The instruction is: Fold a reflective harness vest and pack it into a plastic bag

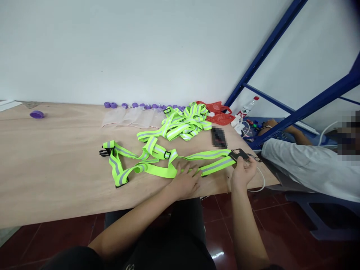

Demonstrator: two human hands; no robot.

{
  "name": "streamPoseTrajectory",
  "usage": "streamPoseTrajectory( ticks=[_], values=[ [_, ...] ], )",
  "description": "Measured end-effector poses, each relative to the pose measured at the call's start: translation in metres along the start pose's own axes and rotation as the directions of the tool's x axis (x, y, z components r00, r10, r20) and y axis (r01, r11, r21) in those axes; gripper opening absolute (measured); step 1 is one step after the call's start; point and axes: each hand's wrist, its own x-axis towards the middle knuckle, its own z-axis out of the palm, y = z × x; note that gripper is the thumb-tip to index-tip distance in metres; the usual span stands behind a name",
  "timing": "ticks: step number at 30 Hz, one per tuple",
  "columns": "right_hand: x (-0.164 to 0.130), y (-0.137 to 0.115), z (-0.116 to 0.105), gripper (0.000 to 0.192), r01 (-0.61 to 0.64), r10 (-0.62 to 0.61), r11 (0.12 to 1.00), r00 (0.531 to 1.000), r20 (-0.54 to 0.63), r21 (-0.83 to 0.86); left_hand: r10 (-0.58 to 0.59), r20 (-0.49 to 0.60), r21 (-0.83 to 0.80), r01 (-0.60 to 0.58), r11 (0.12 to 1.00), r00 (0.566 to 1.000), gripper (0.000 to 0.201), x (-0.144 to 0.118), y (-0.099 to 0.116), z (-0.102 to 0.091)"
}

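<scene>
A neon-yellow reflective strap harness with grey stripes lies stretched across the wooden table. My left hand rests flat on its lower strap, fingers spread. At the harness's right end, my right hand pinches a flat black tag with a cut-out in it. A black side-release buckle sticks out at the harness's left end, and a black slider sits near its middle. Behind it lies a tangled heap of similar reflective straps.
Purple caps line the wall behind clear plastic bags; a purple ring lies far left. A red plastic bag and a bottle stand at the back right. Blue frame posts and another person's sleeve are on the right.
</scene>
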Motion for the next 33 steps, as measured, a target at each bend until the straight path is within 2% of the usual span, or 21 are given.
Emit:
streamPoseTrajectory(
  ticks=[3, 6, 8, 9, 10, 11, 13, 14, 15, 16, 17, 19, 21, 22, 23, 24, 25, 27, 30, 32, 33],
  values=[
    [0.014, 0.006, 0.001, 0.054, 0.023, -0.025, 0.999, 0.999, -0.034, -0.049, -0.011, 0.002, 0.014, 0.011, 1.0, 1.0, 0.056, -0.001, 0.001, 0.0],
    [0.017, 0.002, 0.001, 0.051, 0.03, -0.029, 0.997, 1.0, 0.01, -0.072, -0.017, 0.005, 0.018, 0.017, 1.0, 1.0, 0.058, -0.001, 0.001, 0.001],
    [0.008, -0.006, 0.001, 0.041, 0.17, -0.154, 0.971, 0.982, 0.105, -0.165, -0.012, 0.0, 0.006, 0.012, 1.0, 1.0, 0.059, -0.001, 0.002, 0.001],
    [0.001, -0.01, 0.001, 0.034, 0.293, -0.251, 0.929, 0.948, 0.197, -0.228, -0.01, -0.008, -0.004, 0.01, 1.0, 1.0, 0.06, -0.001, 0.003, 0.0],
    [-0.008, -0.014, 0.001, 0.026, 0.428, -0.34, 0.863, 0.885, 0.317, -0.269, -0.005, -0.017, -0.015, 0.005, 1.0, 1.0, 0.06, -0.002, 0.004, -0.002],
    [-0.018, -0.017, 0.001, 0.021, 0.554, -0.402, 0.786, 0.796, 0.452, -0.276, 0.004, -0.027, -0.026, -0.004, 1.0, 1.0, 0.06, -0.003, 0.005, -0.006],
    [-0.038, -0.02, -0.001, 0.019, 0.727, -0.444, 0.65, 0.597, 0.668, -0.219, 0.055, -0.037, -0.065, -0.057, 0.996, 0.998, 0.05, -0.009, 0.007, -0.019],
    [-0.048, -0.02, -0.002, 0.021, 0.781, -0.446, 0.599, 0.508, 0.737, -0.176, 0.089, -0.039, -0.099, -0.092, 0.991, 0.995, 0.041, -0.015, 0.007, -0.029],
    [-0.056, -0.019, -0.004, 0.023, 0.817, -0.445, 0.56, 0.438, 0.781, -0.139, 0.13, -0.04, -0.149, -0.135, 0.98, 0.991, 0.031, -0.022, 0.006, -0.042],
    [-0.063, -0.018, -0.006, 0.024, 0.84, -0.445, 0.531, 0.384, 0.809, -0.106, 0.132, -0.049, -0.211, -0.14, 0.967, 0.99, 0.029, -0.031, 0.003, -0.056],
    [-0.068, -0.017, -0.009, 0.024, 0.855, -0.446, 0.512, 0.344, 0.827, -0.079, 0.081, -0.071, -0.258, -0.097, 0.961, 0.994, 0.03, -0.04, -0.002, -0.071],
    [-0.074, -0.02, -0.011, 0.023, 0.864, -0.449, 0.501, 0.305, 0.84, -0.046, -0.114, -0.173, -0.305, 0.057, 0.951, 0.978, 0.029, -0.059, -0.022, -0.101],
    [-0.074, -0.027, -0.006, 0.022, 0.853, -0.465, 0.521, 0.32, 0.825, -0.037, -0.357, -0.243, -0.292, 0.283, 0.914, 0.902, 0.028, -0.074, -0.052, -0.125],
    [-0.073, -0.033, 0.0, 0.023, 0.842, -0.473, 0.538, 0.339, 0.813, -0.038, -0.478, -0.245, -0.254, 0.42, 0.871, 0.844, 0.027, -0.077, -0.07, -0.133],
    [-0.073, -0.039, 0.01, 0.023, 0.83, -0.477, 0.556, 0.36, 0.802, -0.043, -0.54, -0.244, -0.235, 0.491, 0.839, 0.806, 0.027, -0.079, -0.088, -0.138],
    [-0.074, -0.045, 0.023, 0.022, 0.82, -0.472, 0.57, 0.375, 0.798, -0.048, -0.576, -0.238, -0.224, 0.533, 0.816, 0.782, 0.027, -0.078, -0.105, -0.14],
    [-0.076, -0.05, 0.037, 0.021, 0.816, -0.45, 0.576, 0.366, 0.815, -0.049, -0.602, -0.218, -0.218, 0.563, 0.798, 0.769, 0.027, -0.076, -0.12, -0.139],
    [-0.085, -0.058, 0.069, 0.021, 0.812, -0.339, 0.579, 0.316, 0.886, -0.068, -0.625, -0.165, -0.221, 0.589, 0.778, 0.763, 0.024, -0.068, -0.142, -0.134],
    [-0.102, -0.06, 0.11, 0.029, 0.815, -0.102, 0.571, 0.191, 0.976, -0.099, -0.62, -0.129, -0.264, 0.576, 0.774, 0.774, 0.014, -0.058, -0.157, -0.123],
    [-0.109, -0.058, 0.125, 0.027, 0.81, -0.057, 0.578, 0.157, 0.986, -0.095, -0.614, -0.153, -0.314, 0.551, 0.773, 0.774, 0.009, -0.057, -0.159, -0.118],
    [-0.11, -0.056, 0.129, 0.025, 0.804, -0.058, 0.588, 0.156, 0.986, -0.093, -0.613, -0.175, -0.344, 0.535, 0.772, 0.771, 0.009, -0.058, -0.16, -0.117]
  ],
)
